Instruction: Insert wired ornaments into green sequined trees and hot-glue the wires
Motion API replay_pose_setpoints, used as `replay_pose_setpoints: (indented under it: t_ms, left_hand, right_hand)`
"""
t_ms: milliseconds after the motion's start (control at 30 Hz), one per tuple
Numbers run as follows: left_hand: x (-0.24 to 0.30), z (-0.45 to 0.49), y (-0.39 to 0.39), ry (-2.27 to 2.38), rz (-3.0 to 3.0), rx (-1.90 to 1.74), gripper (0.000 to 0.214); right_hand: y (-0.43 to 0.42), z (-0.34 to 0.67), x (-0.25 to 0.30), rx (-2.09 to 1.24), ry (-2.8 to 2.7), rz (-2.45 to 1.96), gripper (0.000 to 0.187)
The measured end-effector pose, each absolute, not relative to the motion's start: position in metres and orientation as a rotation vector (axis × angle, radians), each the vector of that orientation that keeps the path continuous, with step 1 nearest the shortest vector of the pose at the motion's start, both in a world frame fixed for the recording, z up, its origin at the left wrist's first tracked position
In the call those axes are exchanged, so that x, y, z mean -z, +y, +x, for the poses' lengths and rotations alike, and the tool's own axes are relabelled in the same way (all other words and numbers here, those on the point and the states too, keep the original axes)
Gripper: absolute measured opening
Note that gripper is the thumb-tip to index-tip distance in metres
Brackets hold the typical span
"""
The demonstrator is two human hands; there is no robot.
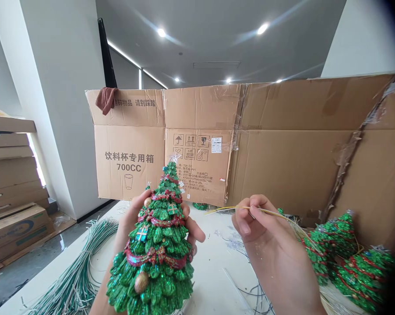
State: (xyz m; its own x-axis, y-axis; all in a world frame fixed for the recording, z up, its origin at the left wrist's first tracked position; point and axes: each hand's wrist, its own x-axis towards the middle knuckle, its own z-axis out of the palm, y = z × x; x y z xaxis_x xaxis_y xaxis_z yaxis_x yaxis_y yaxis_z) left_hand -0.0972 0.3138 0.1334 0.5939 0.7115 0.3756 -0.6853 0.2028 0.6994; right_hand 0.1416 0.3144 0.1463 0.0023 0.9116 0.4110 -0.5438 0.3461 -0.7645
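My left hand [130, 218] is closed around a glittery green Christmas tree figure [158, 245], thumb on one side and fingers on the other. Red ribbon garlands, small gift boxes and gold balls decorate the tree, and a clear star-like piece tops it. My right hand [273, 249] pinches thin yellow and white wires [228, 209] between thumb and fingers. Their free ends point left toward the tree without touching it. The wires run back over the hand to the right. The base of the held tree is cut off by the lower edge.
On the white table [213, 253] a bundle of green and white wires [82, 267] lies at left. More decorated trees [365, 275] stand at right. Loose dark wires [258, 297] lie near the front. An opened cardboard box [197, 175] walls the back; stacked cartons [13, 175] stand far left.
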Motion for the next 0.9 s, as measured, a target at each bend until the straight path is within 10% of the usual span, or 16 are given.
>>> replay_pose_setpoints:
  t_ms: [900]
  left_hand:
    - [-0.1339, -0.1021, 0.3172, 0.166, 0.871, -0.991, 0.054]
  right_hand:
    - [0.3141, 0.1406, -0.1449, -1.328, -0.963, -0.389, 0.014]
